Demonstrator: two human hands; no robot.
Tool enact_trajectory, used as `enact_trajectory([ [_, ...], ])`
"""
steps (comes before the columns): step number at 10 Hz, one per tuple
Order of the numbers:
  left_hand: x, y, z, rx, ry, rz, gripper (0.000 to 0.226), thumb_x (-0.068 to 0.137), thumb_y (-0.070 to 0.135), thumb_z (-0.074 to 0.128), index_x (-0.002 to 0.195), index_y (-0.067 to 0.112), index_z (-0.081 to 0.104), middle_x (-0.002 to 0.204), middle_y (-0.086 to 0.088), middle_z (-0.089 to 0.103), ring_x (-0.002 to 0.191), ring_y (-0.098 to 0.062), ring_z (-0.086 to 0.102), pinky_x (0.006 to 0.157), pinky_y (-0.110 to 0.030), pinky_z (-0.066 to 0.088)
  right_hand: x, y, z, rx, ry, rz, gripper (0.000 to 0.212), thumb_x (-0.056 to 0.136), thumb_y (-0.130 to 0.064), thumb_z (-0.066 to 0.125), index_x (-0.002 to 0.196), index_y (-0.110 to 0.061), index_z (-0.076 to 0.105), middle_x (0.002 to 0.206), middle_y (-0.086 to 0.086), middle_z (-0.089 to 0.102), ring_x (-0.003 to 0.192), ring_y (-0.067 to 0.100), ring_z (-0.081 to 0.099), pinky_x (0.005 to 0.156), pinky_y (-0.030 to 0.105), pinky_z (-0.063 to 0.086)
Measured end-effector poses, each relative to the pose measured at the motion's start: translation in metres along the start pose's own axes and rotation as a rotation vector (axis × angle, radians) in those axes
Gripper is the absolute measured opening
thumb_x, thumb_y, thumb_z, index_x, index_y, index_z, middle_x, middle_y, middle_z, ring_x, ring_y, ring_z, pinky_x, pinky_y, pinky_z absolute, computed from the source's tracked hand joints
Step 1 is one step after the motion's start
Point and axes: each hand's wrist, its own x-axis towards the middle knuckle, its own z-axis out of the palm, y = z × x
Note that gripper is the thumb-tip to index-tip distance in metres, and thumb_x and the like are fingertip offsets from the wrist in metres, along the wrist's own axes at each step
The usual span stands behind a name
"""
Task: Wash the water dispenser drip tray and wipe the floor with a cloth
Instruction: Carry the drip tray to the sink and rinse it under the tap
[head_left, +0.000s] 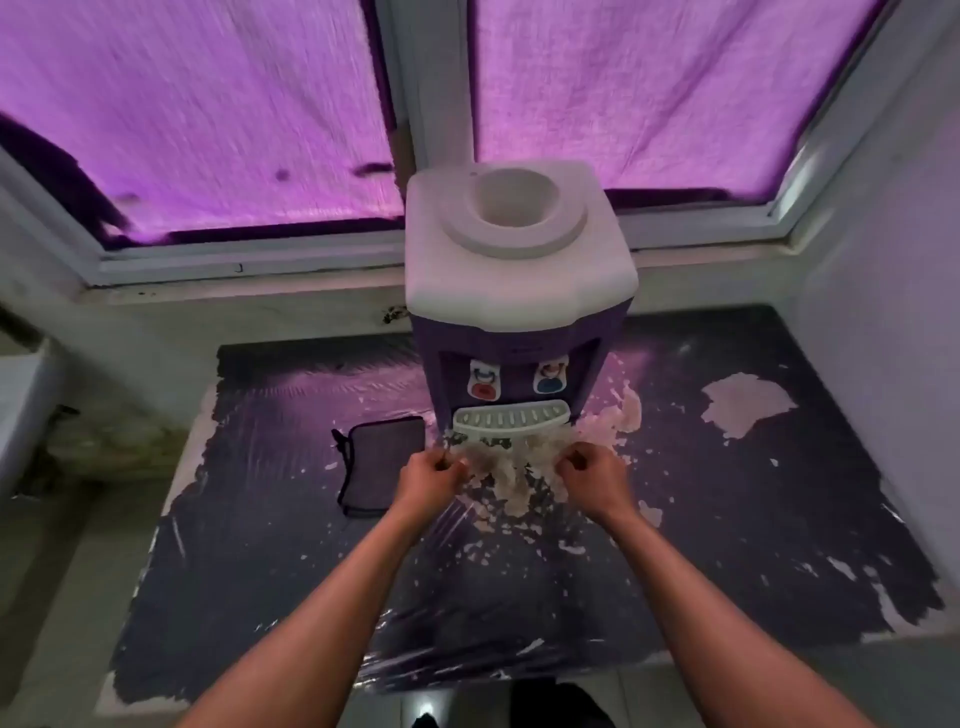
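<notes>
A purple water dispenser (519, 332) with a white top and no bottle stands on a dark, peeling surface (260, 571). Its white slotted drip tray (511, 418) sits in place under the two taps. My left hand (431, 475) and my right hand (592, 478) are just in front of the tray, a little below its two ends and apart from it. Both have curled fingers, and I see nothing held in either. A grey rectangular cloth-like pad with dark edging (382, 462) lies flat to the left of the dispenser's base.
The dark covering is flaked away in pale patches in front of the dispenser (519, 483) and at the right (743, 405). Windows with purple curtains (208, 130) stand behind. A wall (883, 312) closes in the right side. Pale tiles show at the bottom edge.
</notes>
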Motion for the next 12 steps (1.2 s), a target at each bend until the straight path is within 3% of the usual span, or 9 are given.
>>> enact_trajectory([
  [1, 0.023, 0.003, 0.020, -0.041, 0.005, -0.079, 0.027, 0.070, 0.035, 0.058, 0.071, 0.010, 0.068, 0.075, -0.010, 0.074, 0.071, -0.027, 0.068, 0.066, -0.042, 0.053, 0.036, 0.019, 0.000, 0.029, -0.008, 0.046, 0.014, 0.086, -0.015, 0.061, 0.079, -0.013, 0.073, 0.076, 0.000, 0.070, 0.072, 0.018, 0.062, 0.065, 0.027, 0.043],
  [2, 0.037, 0.011, 0.029, -0.090, 0.036, -0.179, 0.018, 0.088, 0.012, 0.060, 0.070, 0.012, 0.064, 0.071, -0.010, 0.071, 0.062, -0.021, 0.063, 0.055, -0.024, 0.044, 0.064, 0.031, 0.008, 0.025, -0.051, 0.111, 0.020, 0.087, -0.015, 0.059, 0.071, -0.014, 0.070, 0.072, 0.001, 0.068, 0.068, 0.021, 0.061, 0.056, 0.026, 0.039],
  [3, 0.056, 0.013, 0.036, -0.127, 0.076, -0.263, 0.016, 0.093, 0.004, 0.056, 0.078, 0.009, 0.061, 0.069, -0.012, 0.067, 0.055, -0.021, 0.062, 0.043, -0.019, 0.042, 0.090, 0.043, 0.014, 0.026, -0.056, 0.163, 0.022, 0.090, -0.021, 0.058, 0.071, -0.018, 0.068, 0.072, -0.001, 0.066, 0.067, 0.018, 0.058, 0.053, 0.027, 0.037],
  [4, 0.081, 0.008, 0.043, -0.174, 0.111, -0.340, 0.006, 0.090, 0.006, 0.063, 0.085, 0.007, 0.062, 0.077, -0.015, 0.067, 0.057, -0.022, 0.061, 0.047, -0.026, 0.050, 0.113, 0.049, 0.019, 0.084, -0.041, 0.228, 0.018, 0.094, -0.026, 0.059, 0.083, -0.022, 0.072, 0.079, -0.003, 0.066, 0.076, 0.018, 0.060, 0.070, 0.033, 0.049],
  [5, 0.102, 0.008, 0.052, -0.224, 0.077, -0.370, 0.005, 0.090, 0.009, 0.064, 0.095, 0.007, 0.064, 0.086, -0.016, 0.070, 0.068, -0.025, 0.065, 0.062, -0.033, 0.057, 0.136, 0.058, 0.025, 0.142, 0.007, 0.275, 0.026, 0.095, -0.038, 0.056, 0.088, -0.020, 0.074, 0.088, 0.002, 0.072, 0.085, 0.024, 0.065, 0.082, 0.039, 0.053],
  [7, 0.136, 0.005, 0.061, -0.302, 0.156, -0.453, 0.022, 0.086, 0.032, 0.065, 0.090, 0.011, 0.069, 0.087, -0.015, 0.074, 0.081, -0.032, 0.071, 0.077, -0.041, 0.057, 0.157, 0.061, 0.038, 0.111, 0.118, 0.357, 0.038, 0.088, -0.056, 0.060, 0.088, -0.021, 0.077, 0.083, 0.002, 0.074, 0.077, 0.025, 0.065, 0.071, 0.035, 0.050],
  [9, 0.140, 0.010, 0.063, 0.132, 0.284, -0.451, 0.047, 0.090, 0.044, 0.061, 0.112, 0.003, 0.069, 0.113, -0.025, 0.068, 0.110, -0.041, 0.061, 0.084, -0.038, 0.047, 0.158, 0.060, 0.041, 0.087, 0.128, 0.400, 0.039, 0.086, -0.058, 0.062, 0.097, -0.024, 0.076, 0.088, 0.002, 0.073, 0.079, 0.026, 0.066, 0.076, 0.039, 0.055],
  [12, 0.138, 0.015, 0.053, 0.251, 0.309, -0.480, 0.057, 0.078, 0.049, 0.069, 0.114, 0.006, 0.066, 0.119, -0.021, 0.065, 0.109, -0.042, 0.061, 0.080, -0.040, 0.048, 0.152, 0.056, 0.035, 0.021, 0.121, 0.326, 0.024, 0.087, -0.045, 0.066, 0.100, -0.027, 0.077, 0.092, 0.000, 0.076, 0.082, 0.023, 0.066, 0.080, 0.039, 0.055],
])
